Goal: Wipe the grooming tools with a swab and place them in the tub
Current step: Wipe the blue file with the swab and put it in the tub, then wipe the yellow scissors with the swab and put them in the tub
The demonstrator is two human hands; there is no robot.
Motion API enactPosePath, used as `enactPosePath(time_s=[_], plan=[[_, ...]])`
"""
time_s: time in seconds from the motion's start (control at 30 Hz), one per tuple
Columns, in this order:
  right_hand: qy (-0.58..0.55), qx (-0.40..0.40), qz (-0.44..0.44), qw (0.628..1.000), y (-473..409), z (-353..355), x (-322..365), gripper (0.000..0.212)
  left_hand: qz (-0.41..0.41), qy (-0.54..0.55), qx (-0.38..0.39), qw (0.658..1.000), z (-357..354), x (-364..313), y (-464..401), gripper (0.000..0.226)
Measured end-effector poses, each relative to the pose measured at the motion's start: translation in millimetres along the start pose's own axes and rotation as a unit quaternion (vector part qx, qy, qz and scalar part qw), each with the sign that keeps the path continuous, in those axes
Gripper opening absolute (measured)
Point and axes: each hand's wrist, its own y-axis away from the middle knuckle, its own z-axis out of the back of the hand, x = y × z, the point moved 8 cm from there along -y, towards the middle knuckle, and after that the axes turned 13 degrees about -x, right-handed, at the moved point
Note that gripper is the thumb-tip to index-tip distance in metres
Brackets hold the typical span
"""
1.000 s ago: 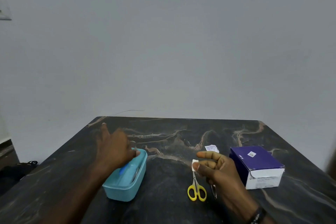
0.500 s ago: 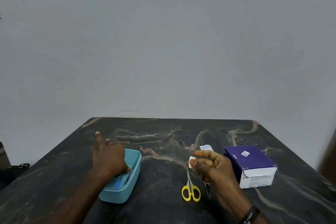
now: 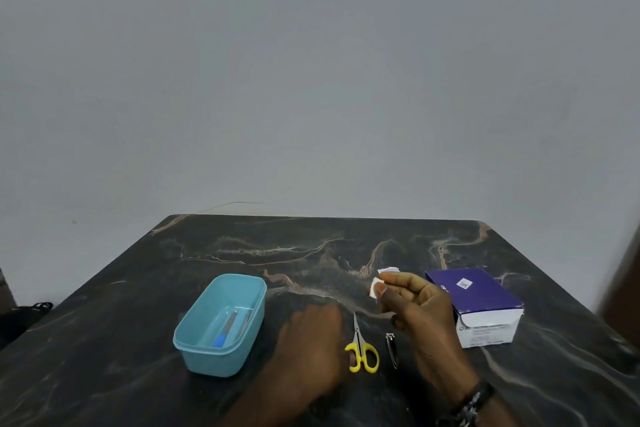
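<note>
While the swab (image 3: pixel 374 287) sits pinched in the right hand (image 3: pixel 420 308) above the bench (image 3: pixel 138 305), approx. halfway done: blue-handled tool (image 3: pixel 224 333) + another thin item lie in the tub (image 3: pixel 221 324). Scissors (image 3: pixel 362 347) & nail clipper (image 3: pixel 392 349) not wiped yet, both on bench. Left hand (image 3: pixel 311 347) reaches beside scissors; grip can't be told. Purple box (image 3: pixel 478 305) at right.

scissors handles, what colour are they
Yellow. The scissors lie on the dark marbled table, shown clearly in the head view.
</note>
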Motion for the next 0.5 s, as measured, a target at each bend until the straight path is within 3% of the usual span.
enactPosePath(time_s=[0.3, 0.5], plan=[[0.002, 0.000, 0.004, 1.000, 0, -1, 0, 0.013, 0.020, -0.001, 0.082, 0.996, -23, -13, -16, 0.036], [0.000, 0.002, 0.007, 1.000, 2, 0, 2, 0.013, 0.099, 0.057, 0.111, 0.987, -30, 1, -14, 0.015]])
